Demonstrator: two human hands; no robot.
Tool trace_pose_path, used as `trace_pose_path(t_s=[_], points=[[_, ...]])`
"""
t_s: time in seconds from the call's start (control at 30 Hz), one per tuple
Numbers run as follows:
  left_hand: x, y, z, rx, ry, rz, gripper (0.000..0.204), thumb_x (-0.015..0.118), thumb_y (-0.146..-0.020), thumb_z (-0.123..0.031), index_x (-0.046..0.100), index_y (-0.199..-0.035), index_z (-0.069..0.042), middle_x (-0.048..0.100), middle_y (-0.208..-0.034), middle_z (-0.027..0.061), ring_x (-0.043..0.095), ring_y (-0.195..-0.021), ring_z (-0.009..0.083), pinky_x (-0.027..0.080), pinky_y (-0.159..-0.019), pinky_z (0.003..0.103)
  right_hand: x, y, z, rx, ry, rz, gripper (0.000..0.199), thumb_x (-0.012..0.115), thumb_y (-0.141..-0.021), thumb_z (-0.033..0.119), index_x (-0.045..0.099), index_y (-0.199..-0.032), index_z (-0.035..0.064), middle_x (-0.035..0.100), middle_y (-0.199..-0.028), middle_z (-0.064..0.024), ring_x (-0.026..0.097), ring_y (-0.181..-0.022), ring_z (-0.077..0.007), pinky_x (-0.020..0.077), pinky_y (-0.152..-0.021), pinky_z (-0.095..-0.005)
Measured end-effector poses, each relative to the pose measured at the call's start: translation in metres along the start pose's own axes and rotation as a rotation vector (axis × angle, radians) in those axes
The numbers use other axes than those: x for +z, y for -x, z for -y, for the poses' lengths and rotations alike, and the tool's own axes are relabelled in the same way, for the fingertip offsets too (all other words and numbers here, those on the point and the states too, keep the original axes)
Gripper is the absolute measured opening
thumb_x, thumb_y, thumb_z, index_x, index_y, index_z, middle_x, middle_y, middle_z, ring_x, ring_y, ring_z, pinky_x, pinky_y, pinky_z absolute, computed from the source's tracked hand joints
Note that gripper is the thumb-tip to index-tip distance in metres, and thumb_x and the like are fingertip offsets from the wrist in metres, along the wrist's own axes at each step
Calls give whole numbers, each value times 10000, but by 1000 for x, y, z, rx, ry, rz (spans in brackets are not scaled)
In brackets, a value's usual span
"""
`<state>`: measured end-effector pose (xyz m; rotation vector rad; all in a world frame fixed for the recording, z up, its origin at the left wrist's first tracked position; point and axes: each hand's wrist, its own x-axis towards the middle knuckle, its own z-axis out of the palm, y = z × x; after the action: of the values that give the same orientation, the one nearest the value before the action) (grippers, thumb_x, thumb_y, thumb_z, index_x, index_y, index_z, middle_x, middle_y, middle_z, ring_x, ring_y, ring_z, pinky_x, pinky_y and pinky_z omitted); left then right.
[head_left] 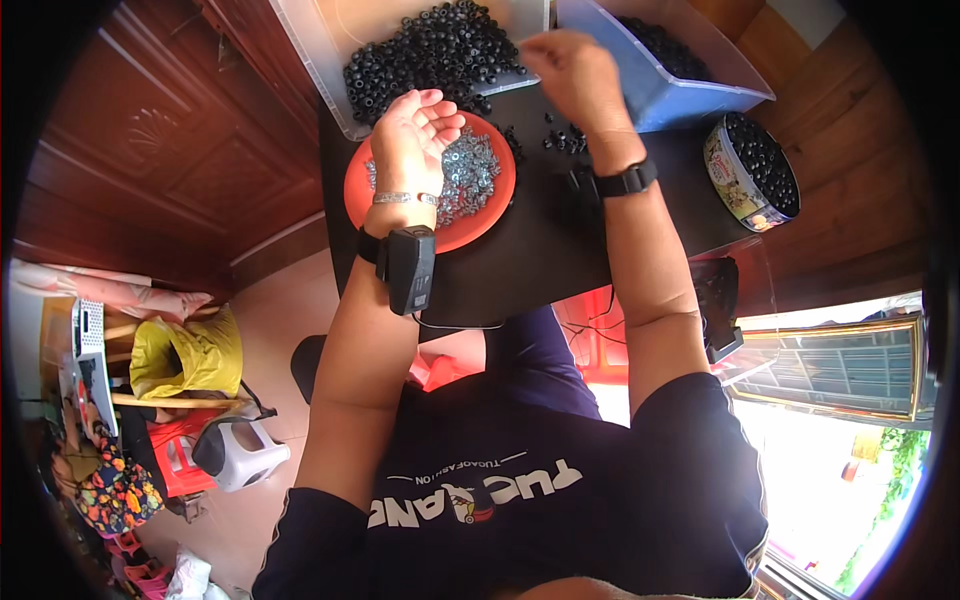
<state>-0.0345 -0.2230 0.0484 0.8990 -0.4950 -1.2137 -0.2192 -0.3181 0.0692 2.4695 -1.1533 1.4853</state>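
My left hand (415, 135) hovers over the left part of a red-orange plate (505, 208), its palm turned up and fingers loosely curled. Nothing shows in the visible part of the palm. Small silvery metal pieces (468, 178) fill the plate. At the right end of a clear bin (330, 85), my right hand (582, 82) is bent with its fingers drawn together; motion blurs the fingertips, so whatever they hold cannot be made out. Many small black ring-shaped pieces (440, 50) are heaped in that bin.
A bluish translucent bin (690, 100) with black pieces stands at the right. Nearby is a round printed tub (735, 180), also full of black pieces. Loose black pieces (565, 138) lie on the dark table (530, 255). A yellow bag (190, 350) and grey-white stool (240, 450) stand lower left.
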Motion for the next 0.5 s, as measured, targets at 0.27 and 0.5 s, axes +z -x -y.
trace_pose_path(t_s=[0.27,0.5], points=[[-5,-4,2,-23,7,11,252,494,-903,-239,567,-938,0,613,-859,128,593,-779,252,466,-725,342,54,21,-13,-139,33,521,251,619,-760,217,670,-995,148,666,-884,-75,612,-921,-282,496,-801,-395],[-3,-1,4,-30,7,33,239,520,-890,-230,581,-915,-1,615,-839,120,593,-767,239,467,-725,330,61,23,-20,-73,-3,542,177,628,-741,188,663,-895,108,668,-861,-91,632,-837,-293,500,-751,-398]])
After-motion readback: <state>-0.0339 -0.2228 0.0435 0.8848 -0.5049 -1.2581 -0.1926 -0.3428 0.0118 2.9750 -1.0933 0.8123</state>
